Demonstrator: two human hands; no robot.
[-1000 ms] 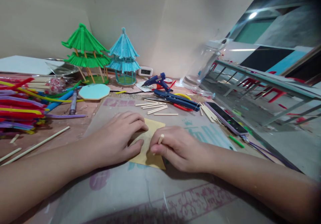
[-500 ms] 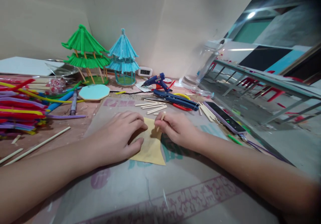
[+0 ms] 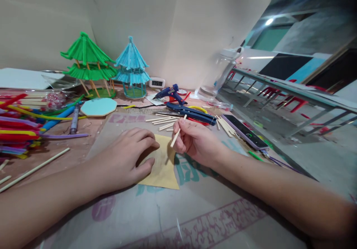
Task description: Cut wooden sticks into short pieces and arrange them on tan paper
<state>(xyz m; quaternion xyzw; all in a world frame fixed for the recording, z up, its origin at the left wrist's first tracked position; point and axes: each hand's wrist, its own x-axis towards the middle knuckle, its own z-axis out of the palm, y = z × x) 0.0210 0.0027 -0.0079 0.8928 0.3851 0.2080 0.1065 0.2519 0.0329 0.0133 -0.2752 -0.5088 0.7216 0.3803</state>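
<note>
Yellow paper sheet (image 3: 164, 167) lies flat on the printed mat (image 3: 173, 204) near the middle of the table, its left part under the left hand (image 3: 125, 159). Left hand: palm down, fingers spread and loosely curled, pressing the sheet; it grips nothing. Right hand (image 3: 195, 141) just right of the sheet's far corner, fingers closed in a pinch on a short wooden stick (image 3: 177, 132); stick tilted, lower end over the sheet's far edge, contact not clear. Far left: green pavilion model (image 3: 86, 63), blue pavilion model (image 3: 131, 68) just right of it. Left edge: heap of coloured pipe cleaners (image 3: 19, 126). Long wooden dowel (image 3: 35, 169) near left, well apart from the hands. Pale blue octagon disc (image 3: 98, 107) in front of the green model. Blue glue gun (image 3: 170, 93) beyond the right hand; blue cutters (image 3: 192, 112) just nearer. Phone (image 3: 244, 132) to the right. Loose cut sticks (image 3: 161, 120) between hands and cutters.
</note>
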